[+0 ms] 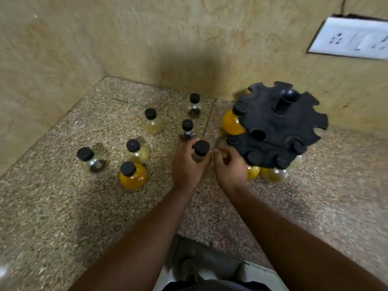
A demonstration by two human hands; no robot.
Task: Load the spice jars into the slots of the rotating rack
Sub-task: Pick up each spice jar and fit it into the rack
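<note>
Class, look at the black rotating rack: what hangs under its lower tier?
Under the black rotating rack, round clear jars of yellow spice hang by black caps. The right hand covers part of one, and the rack's base is hidden.

arms: bare, no sleeves | wrists: no watch/rings | clothing: dark garment (220, 286) at waist

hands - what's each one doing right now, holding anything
Left hand: closed around a black-capped jar.
Right hand: fingers curled beside the rack, holding nothing visible.

Home kitchen corner — granite counter (63, 206), spice jars (133, 175), wall socket (352, 38).
</note>
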